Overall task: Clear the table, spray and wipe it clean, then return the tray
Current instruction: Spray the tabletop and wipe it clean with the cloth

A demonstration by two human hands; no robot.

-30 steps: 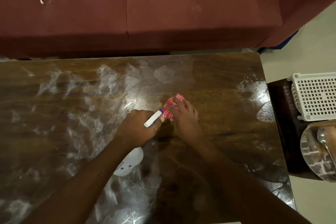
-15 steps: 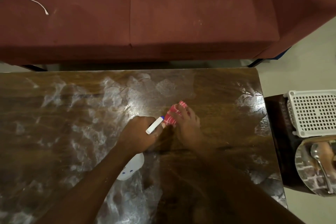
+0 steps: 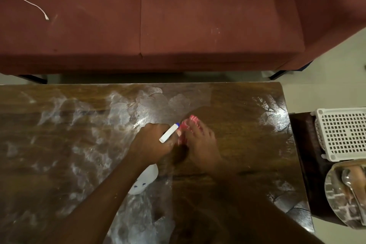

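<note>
Our left hand (image 3: 152, 140) grips the spray bottle (image 3: 145, 181), its nozzle just beside the pink cloth (image 3: 190, 122) that our right hand (image 3: 200, 142) presses flat on the smeared table (image 3: 237, 101), near its middle. Past its right edge sit 1 white tray (image 3: 344, 132) and 1 steel plate (image 3: 336, 200) holding a spoon (image 3: 348, 182).

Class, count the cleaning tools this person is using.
2. The left hand grips the spray bottle; the right hand presses the red cloth on the table. Others could lie out of view.

Right hand (image 3: 200, 144) pushes red cloth (image 3: 189, 123) slightly toward 12 o'clock on the counter (image 3: 237, 101). Left hand (image 3: 152, 140), gripping spray bottle (image 3: 145, 179), shifts likewise.
</note>
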